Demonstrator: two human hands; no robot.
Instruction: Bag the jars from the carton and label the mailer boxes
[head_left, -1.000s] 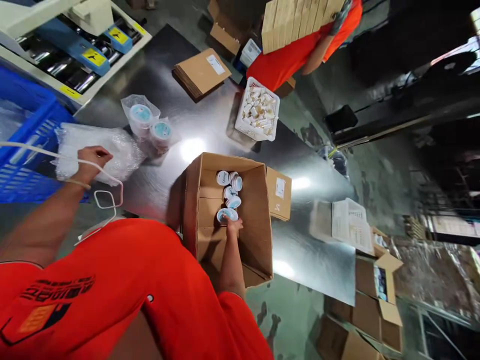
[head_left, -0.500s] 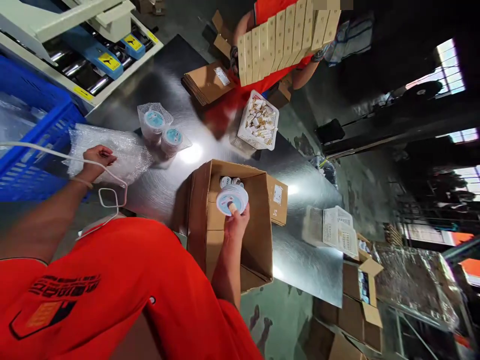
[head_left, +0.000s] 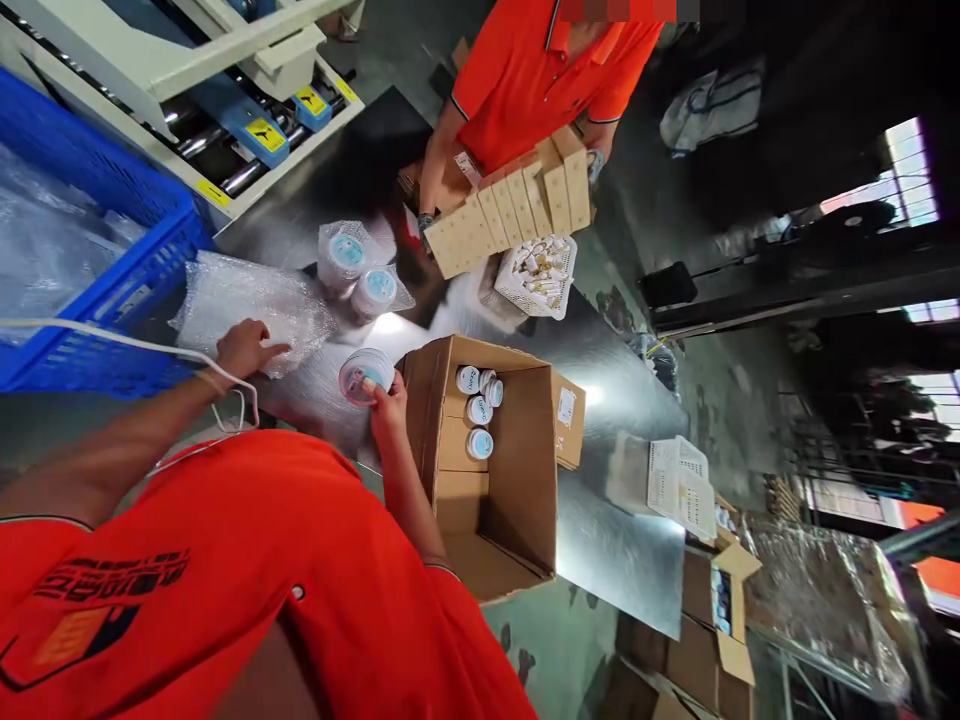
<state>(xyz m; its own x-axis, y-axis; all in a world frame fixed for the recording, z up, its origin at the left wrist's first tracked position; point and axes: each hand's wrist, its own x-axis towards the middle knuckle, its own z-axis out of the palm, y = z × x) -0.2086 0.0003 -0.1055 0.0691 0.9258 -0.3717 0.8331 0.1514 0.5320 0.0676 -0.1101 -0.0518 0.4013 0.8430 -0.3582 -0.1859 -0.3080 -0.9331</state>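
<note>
Just left of the open cardboard box (head_left: 517, 500), my right hand (head_left: 388, 408) grips a round lidded tub (head_left: 352, 378), its thumb across the lid. My left hand (head_left: 246, 348) lies at the near edge of the bubble wrap bags (head_left: 251, 300), thumb stretched out and apart from the other fingers, holding nothing that I can see. Two more tubs with blue labels stand beyond, a bubble-wrapped tub (head_left: 346, 252) and a second wrapped tub (head_left: 379, 290). Inside the box, several small round jars (head_left: 480, 443) with white and blue lids sit toward its far left.
A co-worker (head_left: 555, 90) across the metal table carries a row of tan boxes (head_left: 517, 205). Near them stands a white basket (head_left: 536, 285) of small items. A blue crate (head_left: 142, 310) and roller machine (head_left: 262, 140) are left. Another white basket (head_left: 679, 485) stands right.
My right hand has come out of the cardboard box to the left with a tub. My left hand has shifted along the bubble wrap. The co-worker has lowered the tan boxes toward the table.
</note>
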